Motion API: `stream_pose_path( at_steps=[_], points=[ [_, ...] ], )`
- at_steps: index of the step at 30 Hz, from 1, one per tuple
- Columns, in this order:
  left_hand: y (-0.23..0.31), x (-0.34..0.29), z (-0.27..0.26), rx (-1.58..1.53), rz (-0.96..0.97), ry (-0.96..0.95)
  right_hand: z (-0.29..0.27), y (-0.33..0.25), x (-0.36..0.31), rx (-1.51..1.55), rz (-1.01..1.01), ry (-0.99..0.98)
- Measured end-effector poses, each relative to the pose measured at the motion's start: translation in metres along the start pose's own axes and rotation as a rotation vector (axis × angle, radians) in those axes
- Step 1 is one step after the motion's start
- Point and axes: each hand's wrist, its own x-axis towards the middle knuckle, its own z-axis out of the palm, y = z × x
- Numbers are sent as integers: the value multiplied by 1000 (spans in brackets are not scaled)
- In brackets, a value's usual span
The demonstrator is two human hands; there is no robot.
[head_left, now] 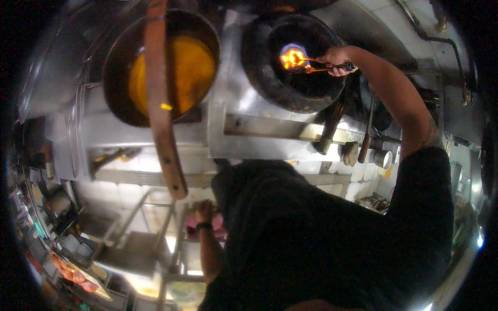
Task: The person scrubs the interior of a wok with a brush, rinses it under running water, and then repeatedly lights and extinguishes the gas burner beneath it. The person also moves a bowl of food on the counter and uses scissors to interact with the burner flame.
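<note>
My right hand (337, 59) is closed round the end of a thin two-pronged tool (321, 69) that looks like tongs. The tool's far end reaches into an orange and blue flame (293, 58) at the centre of a round black wok burner (259, 78). Lower down, beside my dark clothing, my left hand (204, 210) has curled fingers and a dark band at the wrist. Just behind it shows a pink, rounded thing (213, 223), which may be a cloth; whether the hand grips it is unclear.
Left of the burner is a large pot (111, 78) of orange-yellow liquid (192, 67), crossed from above by a long brown wooden bar (158, 98). Long-handled tools (367, 140) and a small pot (383, 158) lie at right. A metal stand (129, 251) and tray of reddish food (72, 272) are lower left.
</note>
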Motion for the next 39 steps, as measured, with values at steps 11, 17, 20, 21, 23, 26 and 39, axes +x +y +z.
stream_pose_path(
  at_steps=[11,17,20,21,23,26,39],
  points=[
    [-57,26,6,674,406,-68,33,139,41,251,-428,45],
    [-38,30,-1,99,-55,-163,68,173,54,-30,-530,467],
    [-17,23,-2,-70,37,-103,63,192,93,-182,-711,586],
    [-16,26,0,-92,76,-73,63,195,101,-236,-773,607],
    [-13,30,1,33,-2,-6,58,199,114,-326,-842,541],
    [7,27,6,-120,-50,-26,35,181,122,-547,-804,397],
    [35,-15,19,65,-31,-93,15,28,-5,-761,-388,290]
  ],
)
